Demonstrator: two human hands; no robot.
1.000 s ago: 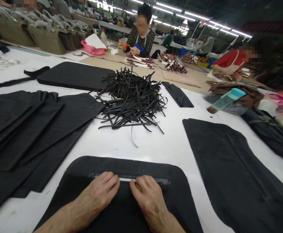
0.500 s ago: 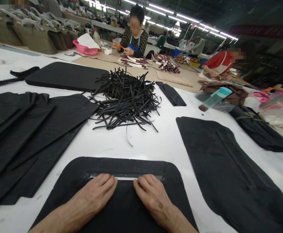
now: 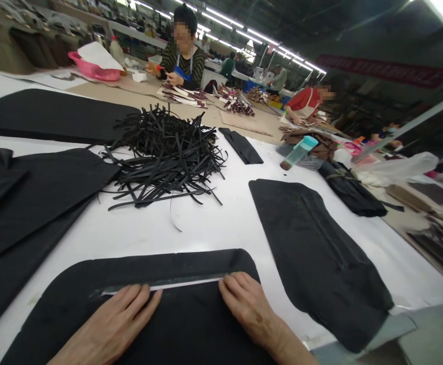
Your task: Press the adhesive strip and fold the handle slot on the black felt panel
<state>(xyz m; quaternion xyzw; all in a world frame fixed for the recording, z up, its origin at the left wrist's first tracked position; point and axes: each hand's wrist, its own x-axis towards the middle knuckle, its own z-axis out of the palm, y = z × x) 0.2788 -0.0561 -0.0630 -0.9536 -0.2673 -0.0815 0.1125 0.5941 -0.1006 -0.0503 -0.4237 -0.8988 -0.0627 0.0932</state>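
Observation:
A black sheet panel [image 3: 191, 324] with rounded corners lies in front of me, with a long narrow slot [image 3: 183, 285] across its upper part. White shows through the slot, and its edge looks shiny. My left hand [image 3: 109, 317] bends its fingers over the slot's near edge towards the left end. At the right end, my right hand [image 3: 246, 306] has its fingers pressed together on the same edge. Both hands close on the panel's edge; the fingertips' undersides are hidden. To the right lies another black panel [image 3: 305, 248] with a long slit strip.
A heap of black strips [image 3: 168, 152] sits mid-table, between stacked black panels [image 3: 50, 114] and a small folded black piece [image 3: 242, 146]. More black sheets [image 3: 46, 203] cover the left. A turquoise-lidded bottle [image 3: 299, 152] and black bundle [image 3: 351, 187] lie right. Co-workers [image 3: 185, 56] sit beyond.
The view has swung right, so things appear farther left. My hands have spread apart along the slot, the left towards its left end and the right towards its right end.

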